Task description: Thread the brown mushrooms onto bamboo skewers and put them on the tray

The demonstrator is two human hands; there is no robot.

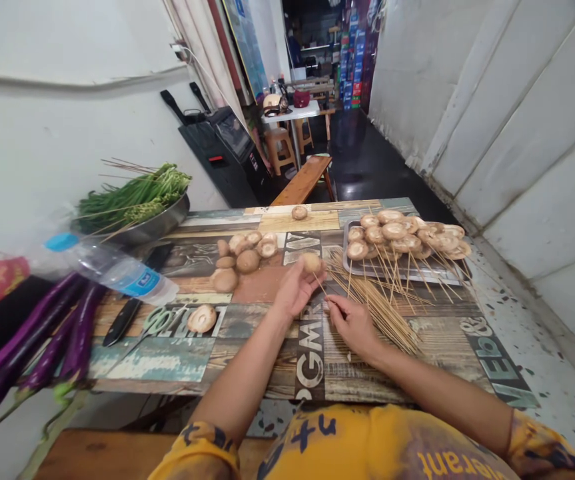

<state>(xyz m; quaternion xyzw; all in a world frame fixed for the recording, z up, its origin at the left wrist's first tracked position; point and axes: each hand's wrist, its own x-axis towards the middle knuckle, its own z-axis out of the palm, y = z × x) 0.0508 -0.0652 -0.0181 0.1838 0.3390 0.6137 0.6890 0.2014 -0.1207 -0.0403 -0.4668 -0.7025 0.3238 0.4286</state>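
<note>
Tabletop [310, 350] print "GMR"; yellow shirt [367, 443] "erant", inverted

Both bare forearms [240, 377] reach forward; left hand [297, 290] raised, fingers curled; right hand [352, 327] pinching, just beside it.

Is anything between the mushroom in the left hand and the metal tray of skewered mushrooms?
Nothing upright. Only the tips of a loose bundle of bamboo skewers lie flat on the table between the shiitake mushroom in the left hand and the near corner of the metal tray.
</note>
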